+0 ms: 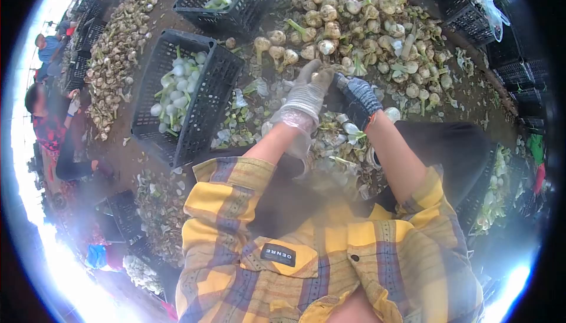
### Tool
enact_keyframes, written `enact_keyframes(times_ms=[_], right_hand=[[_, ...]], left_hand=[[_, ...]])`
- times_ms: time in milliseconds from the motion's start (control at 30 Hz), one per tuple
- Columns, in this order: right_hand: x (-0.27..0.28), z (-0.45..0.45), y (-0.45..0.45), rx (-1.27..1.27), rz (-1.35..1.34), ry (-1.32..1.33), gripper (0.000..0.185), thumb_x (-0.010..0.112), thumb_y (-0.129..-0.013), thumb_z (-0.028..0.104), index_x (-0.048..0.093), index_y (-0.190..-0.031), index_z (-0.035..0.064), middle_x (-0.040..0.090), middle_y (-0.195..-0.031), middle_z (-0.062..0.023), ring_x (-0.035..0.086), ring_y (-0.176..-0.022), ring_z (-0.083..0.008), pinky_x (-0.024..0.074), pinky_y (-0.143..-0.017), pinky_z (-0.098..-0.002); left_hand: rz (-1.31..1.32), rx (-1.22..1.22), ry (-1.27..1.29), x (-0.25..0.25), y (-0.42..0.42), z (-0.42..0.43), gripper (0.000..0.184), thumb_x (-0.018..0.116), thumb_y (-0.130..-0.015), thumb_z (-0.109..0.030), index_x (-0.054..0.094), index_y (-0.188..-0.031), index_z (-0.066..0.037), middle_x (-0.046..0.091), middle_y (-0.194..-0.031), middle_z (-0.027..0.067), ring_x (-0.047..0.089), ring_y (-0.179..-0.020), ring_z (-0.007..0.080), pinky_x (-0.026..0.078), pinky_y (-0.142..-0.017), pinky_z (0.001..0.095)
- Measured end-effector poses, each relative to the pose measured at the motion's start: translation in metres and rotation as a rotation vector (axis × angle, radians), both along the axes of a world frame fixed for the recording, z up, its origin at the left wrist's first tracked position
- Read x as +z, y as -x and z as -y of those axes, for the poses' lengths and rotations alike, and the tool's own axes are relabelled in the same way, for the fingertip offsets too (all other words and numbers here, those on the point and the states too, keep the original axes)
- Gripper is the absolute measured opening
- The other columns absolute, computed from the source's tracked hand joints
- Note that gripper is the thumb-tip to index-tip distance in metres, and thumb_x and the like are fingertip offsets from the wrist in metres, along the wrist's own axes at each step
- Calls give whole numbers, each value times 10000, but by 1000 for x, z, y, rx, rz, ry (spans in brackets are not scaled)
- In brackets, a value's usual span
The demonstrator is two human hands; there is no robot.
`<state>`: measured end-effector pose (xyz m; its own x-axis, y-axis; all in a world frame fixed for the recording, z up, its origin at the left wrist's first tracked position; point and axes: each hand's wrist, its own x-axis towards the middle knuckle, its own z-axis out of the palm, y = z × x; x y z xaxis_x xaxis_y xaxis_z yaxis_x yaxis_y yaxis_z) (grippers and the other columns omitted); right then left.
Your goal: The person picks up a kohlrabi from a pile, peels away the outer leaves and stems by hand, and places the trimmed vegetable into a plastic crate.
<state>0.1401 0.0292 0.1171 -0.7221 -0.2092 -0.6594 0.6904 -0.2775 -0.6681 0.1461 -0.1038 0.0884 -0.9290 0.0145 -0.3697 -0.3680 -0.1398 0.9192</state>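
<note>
My left hand point(308, 90), in a whitish glove with a clear plastic cuff, has its fingers closed near the middle of the view. Close against its fingertips is my right hand point(356, 96), in a dark grey knit glove, also closed. A small brownish thing shows between the fingertips, too small to name. Just beyond both hands lies a heap of unpeeled bulbs point(332, 30) with roots and cut green stems. Loose skins and leaf scraps point(336, 146) cover the ground below my hands. To the left stands a black crate point(203, 102) holding peeled white bulbs point(178, 90).
Another black crate point(250, 13) with white bulbs stands at the top. A long bulb heap point(115, 51) lies at the left, beside a seated person point(50, 125). More crates point(466, 19) line the upper right. White and green pieces point(496, 187) lie at the right.
</note>
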Motion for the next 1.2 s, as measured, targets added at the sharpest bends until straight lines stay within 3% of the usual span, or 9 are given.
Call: enact_keyframes(times_ms=[133, 200, 267, 333, 400, 600, 733, 867, 1200], right_hand=[[-55, -28, 6, 237, -558, -271, 221, 507, -883, 238, 583, -937, 38, 617, -747, -82, 599, -607, -184, 501, -549, -342], [-36, -23, 5, 223, -543, -291, 229, 498, -878, 232, 581, -926, 23, 619, -743, -133, 616, -626, -214, 504, -557, -360], [11, -16, -1, -15, 19, -35, 236, 496, -865, 223, 581, -918, 9, 617, -749, -185, 631, -655, -255, 509, -572, -373], [-89, -48, 15, 244, -427, -486, 274, 492, -857, 245, 587, -950, 5, 609, -820, -221, 624, -729, -305, 508, -632, -381], [-61, -46, 2, 456, -494, -884, 357, 477, -854, 319, 580, -1016, 18, 588, -953, -240, 582, -869, -359, 474, -755, -402], [-39, -52, -12, 995, -1040, -1536, 385, 538, -837, 302, 557, -1090, 12, 635, -865, -180, 622, -732, -308, 499, -663, -359], [24, -13, -21, 208, -246, -530, 340, 588, -845, 255, 560, -1076, 8, 627, -763, -76, 580, -589, -109, 477, -497, -266], [40, 4, -21, 114, -270, -231, 365, 584, -844, 317, 581, -1040, 9, 603, -729, -46, 550, -560, -100, 450, -484, -253], [43, 27, -20, -60, -267, -84, 283, 586, -842, 292, 597, -865, 11, 557, -667, -33, 498, -568, -108, 420, -532, -260]], left_hand=[[-87, -171, 499, 60, -9, 5, 437, 617, -836, -279, 502, -1203, -71, 621, -938, 101, 560, -765, 133, 449, -713, 252], [-207, -222, 747, 63, -11, 11, 435, 607, -829, -333, 525, -1185, -96, 624, -941, 129, 583, -778, 169, 454, -733, 276], [-309, -228, 828, 61, -8, 17, 454, 579, -825, -412, 545, -1168, -116, 622, -973, 156, 611, -827, 217, 456, -772, 301], [3, -301, 941, 44, 3, 31, 487, 530, -824, -475, 549, -1162, -125, 613, -1016, 169, 604, -912, 244, 457, -799, 318], [186, -541, 1102, 37, 1, 39, 506, 479, -823, -511, 549, -1154, -135, 585, -1078, 205, 575, -1011, 289, 461, -827, 357], [231, -3, 91, 20, 16, 36, 345, 506, -832, -415, 590, -952, -102, 561, -818, 100, 548, -562, 169, 439, -447, 301], [194, 88, 7, 58, 4, 27, 448, 517, -838, -465, 579, -1049, -75, 563, -894, 40, 523, -638, 132, 442, -496, 297], [-31, 79, 143, 48, 1, 22, 438, 486, -894, -424, 578, -1097, -47, 576, -986, 39, 500, -848, 104, 416, -760, 245], [-212, 102, -108, 44, -7, 18, 323, 527, -899, -268, 553, -1077, 1, 581, -1073, 55, 525, -961, 105, 399, -873, 235]])
